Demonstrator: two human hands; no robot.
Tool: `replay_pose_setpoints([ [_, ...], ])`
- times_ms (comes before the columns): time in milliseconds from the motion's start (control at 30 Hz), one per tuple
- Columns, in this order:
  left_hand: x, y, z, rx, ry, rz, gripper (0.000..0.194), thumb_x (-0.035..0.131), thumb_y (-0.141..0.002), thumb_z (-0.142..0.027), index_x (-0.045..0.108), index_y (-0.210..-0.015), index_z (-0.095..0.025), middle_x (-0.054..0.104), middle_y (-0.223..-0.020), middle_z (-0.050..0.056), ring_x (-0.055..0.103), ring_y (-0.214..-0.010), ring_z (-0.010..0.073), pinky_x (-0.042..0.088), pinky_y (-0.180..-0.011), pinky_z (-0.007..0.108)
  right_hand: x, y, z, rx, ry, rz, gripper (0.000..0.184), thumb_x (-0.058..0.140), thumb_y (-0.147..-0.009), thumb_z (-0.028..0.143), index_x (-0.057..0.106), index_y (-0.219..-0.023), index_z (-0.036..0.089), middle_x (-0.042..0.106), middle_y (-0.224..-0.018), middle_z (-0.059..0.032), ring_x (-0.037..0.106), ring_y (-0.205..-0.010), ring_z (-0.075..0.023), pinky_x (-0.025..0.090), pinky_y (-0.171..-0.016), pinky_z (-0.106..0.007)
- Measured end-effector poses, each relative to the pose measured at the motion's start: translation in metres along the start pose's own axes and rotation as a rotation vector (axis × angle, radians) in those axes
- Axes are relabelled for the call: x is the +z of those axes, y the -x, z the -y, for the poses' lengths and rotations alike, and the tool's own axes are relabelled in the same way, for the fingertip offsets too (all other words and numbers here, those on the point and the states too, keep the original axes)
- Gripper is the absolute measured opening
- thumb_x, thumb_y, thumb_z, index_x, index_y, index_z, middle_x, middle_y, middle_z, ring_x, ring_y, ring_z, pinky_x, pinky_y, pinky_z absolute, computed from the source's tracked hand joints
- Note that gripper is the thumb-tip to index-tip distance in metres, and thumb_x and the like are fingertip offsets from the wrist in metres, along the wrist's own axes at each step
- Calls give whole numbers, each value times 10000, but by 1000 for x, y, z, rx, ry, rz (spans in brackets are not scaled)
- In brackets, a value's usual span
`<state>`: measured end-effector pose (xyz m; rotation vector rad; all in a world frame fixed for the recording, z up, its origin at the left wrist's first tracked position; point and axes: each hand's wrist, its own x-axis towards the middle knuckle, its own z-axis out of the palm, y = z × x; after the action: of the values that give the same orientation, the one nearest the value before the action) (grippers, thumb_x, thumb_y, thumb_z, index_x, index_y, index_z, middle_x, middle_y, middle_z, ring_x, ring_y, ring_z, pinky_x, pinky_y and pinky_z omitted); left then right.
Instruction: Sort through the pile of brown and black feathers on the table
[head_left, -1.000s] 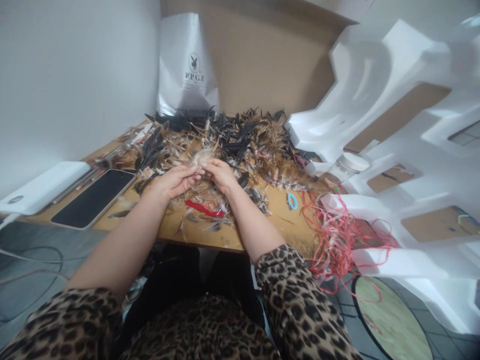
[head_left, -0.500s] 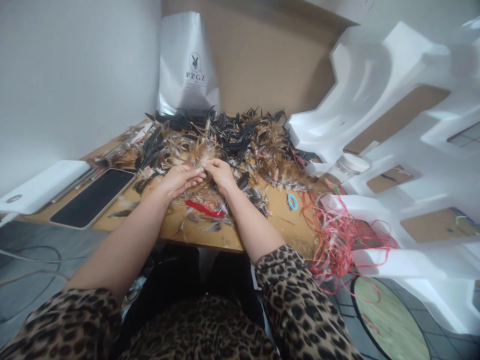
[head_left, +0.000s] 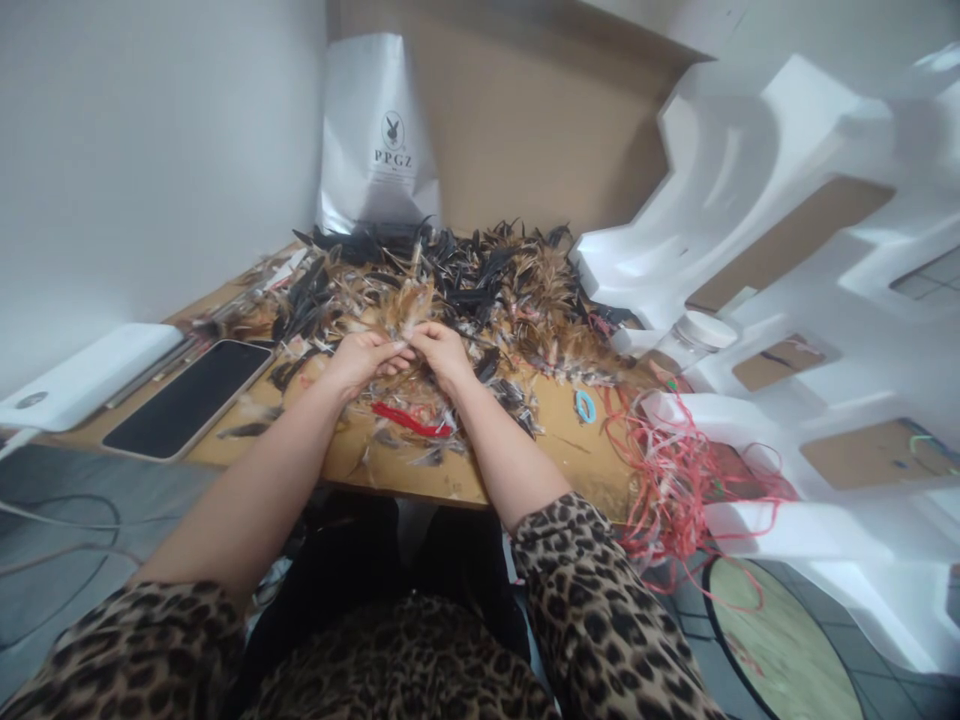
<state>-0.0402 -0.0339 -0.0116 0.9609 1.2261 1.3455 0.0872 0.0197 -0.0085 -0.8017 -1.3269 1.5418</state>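
Note:
Both hands meet over the middle of the table, pinching the pale base of a fanned bunch of brown feathers (head_left: 406, 303). My left hand (head_left: 365, 361) is closed on it from the left, thumb and fingertips together. From the right, my right hand (head_left: 442, 353) grips the same spot with thumb and forefinger. The fingertips almost touch, and the feather ends between them are mostly hidden. Behind the hands spreads a large pile of black and brown feathers (head_left: 480, 277). A red strip (head_left: 411, 420) lies below them among loose fluff.
A phone (head_left: 189, 398) and a white power bank (head_left: 90, 372) lie at the left. The white bag (head_left: 377, 140) stands behind the pile. To the right are a blue ring (head_left: 585, 406), tangled pink strings (head_left: 679, 480), a lidded jar (head_left: 697, 340) and white foam packing (head_left: 810, 390).
Both hands stay pinched on the feather bunch in nearly the same place. The whole view has shifted very slightly; nothing else has visibly moved.

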Motion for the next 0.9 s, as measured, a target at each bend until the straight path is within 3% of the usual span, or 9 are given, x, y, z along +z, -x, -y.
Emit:
replay_pose_setpoints([
  [267,-1,-3,3,101,-51,-35,198,743,-622,-249,678,-650,-64,673,-600,114,568,-456,82,439,-463,169,-1,0,1,21,16,40,258,735,-549,327,607,-682,147,566,-583,53,462,-559,-59,373,-604,-209],
  [467,6,2,-1,79,-160,-78,110,705,-638,-176,649,-604,-89,664,-569,98,596,-464,125,465,-471,211,-1,4,5,-62,211,80,243,705,-590,338,560,-600,143,521,-531,52,451,-533,-70,357,-560,-216],
  [700,6,-1,5,132,-201,-39,81,675,-662,-184,668,-654,-103,666,-585,71,607,-493,121,469,-488,205,-3,-3,-7,-120,321,0,283,676,-618,388,544,-577,141,509,-527,50,426,-531,-70,338,-538,-213],
  [900,1,-3,7,173,-218,-4,98,660,-678,-201,684,-651,-110,667,-592,70,584,-484,104,456,-493,194,-3,-2,-4,-117,282,27,334,687,-601,445,544,-588,144,509,-517,49,426,-508,-68,332,-520,-211],
])
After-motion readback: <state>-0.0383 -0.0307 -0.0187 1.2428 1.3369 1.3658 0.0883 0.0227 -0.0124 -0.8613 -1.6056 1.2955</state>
